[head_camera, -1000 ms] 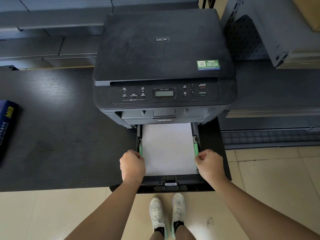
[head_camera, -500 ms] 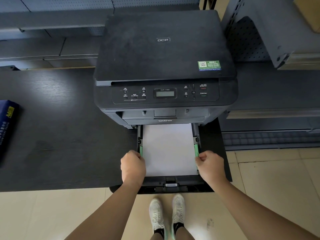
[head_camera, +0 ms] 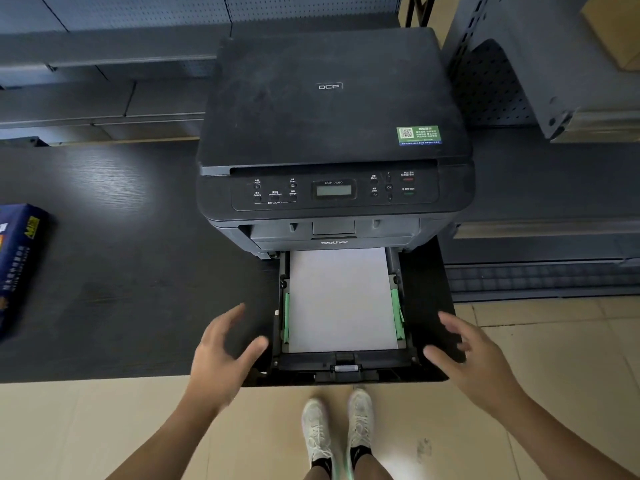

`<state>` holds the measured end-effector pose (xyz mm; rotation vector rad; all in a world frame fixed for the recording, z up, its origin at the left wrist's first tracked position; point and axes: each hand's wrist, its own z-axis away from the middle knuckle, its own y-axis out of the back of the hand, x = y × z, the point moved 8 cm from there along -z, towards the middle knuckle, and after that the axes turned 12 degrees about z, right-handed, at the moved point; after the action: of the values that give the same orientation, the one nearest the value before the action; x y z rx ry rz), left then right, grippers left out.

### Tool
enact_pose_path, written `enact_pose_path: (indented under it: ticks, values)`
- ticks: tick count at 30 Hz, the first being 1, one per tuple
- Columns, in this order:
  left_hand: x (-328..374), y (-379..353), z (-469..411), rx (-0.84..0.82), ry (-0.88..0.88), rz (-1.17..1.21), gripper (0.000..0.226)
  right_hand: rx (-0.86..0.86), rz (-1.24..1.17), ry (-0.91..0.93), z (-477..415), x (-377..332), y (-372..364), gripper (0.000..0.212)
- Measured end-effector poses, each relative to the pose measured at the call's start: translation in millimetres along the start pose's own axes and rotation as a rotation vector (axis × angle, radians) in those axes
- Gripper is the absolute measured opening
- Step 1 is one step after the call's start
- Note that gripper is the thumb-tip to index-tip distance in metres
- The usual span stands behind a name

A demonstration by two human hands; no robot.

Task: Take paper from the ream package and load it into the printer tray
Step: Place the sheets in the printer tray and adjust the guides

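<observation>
Paper [head_camera: 341, 299] loaded — hands now off

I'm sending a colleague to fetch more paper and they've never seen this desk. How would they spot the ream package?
Start at the black printer in the middle of the dark desk, then look far left along the desk's front half. The ream package lies there, partly cut off by the picture's edge. It is the only blue thing on the desk, with a yellow logo and white lettering.
</observation>
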<state>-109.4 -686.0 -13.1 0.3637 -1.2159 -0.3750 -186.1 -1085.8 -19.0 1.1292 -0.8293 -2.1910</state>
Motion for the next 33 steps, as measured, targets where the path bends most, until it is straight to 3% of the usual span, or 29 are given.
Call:
enact_pose_path:
  ticks: [4,6,10,13,22,27,33]
  values:
    - [-48.6,-1.8,39.1,-0.137,0.099,0.097,0.119,-0.162,0.033,-0.075,24.0,32.2,-29.4,0.098]
    - [-63.8,-14.8,50.9,-0.127,0.168,0.111,0.127,-0.153,0.005,-0.12,27.0,39.6,-44.4,0.103]
    - [-76.0,-28.2,54.5,0.05,0.281,0.343,0.107,-0.066,-0.189,-0.189,26.4,45.2,-60.2,0.084]
    - [-78.6,-28.9,49.6,0.115,0.312,0.389,0.09,-0.019,-0.302,-0.215,26.1,41.5,-60.1,0.076]
    - [-35.3,-23.7,-25.1,0.134,0.247,0.22,0.091,0.056,-0.27,-0.146,-36.4,1.1,-36.9,0.074]
    - [-12.7,-27.8,-88.6,0.139,0.189,0.22,0.092,0.075,-0.24,-0.079,-96.8,-28.0,-23.0,0.041]
    - [8.8,-32.2,-133.0,0.176,0.137,0.213,0.044,0.127,-0.236,-0.089,-136.5,-52.6,-7.8,0.054]
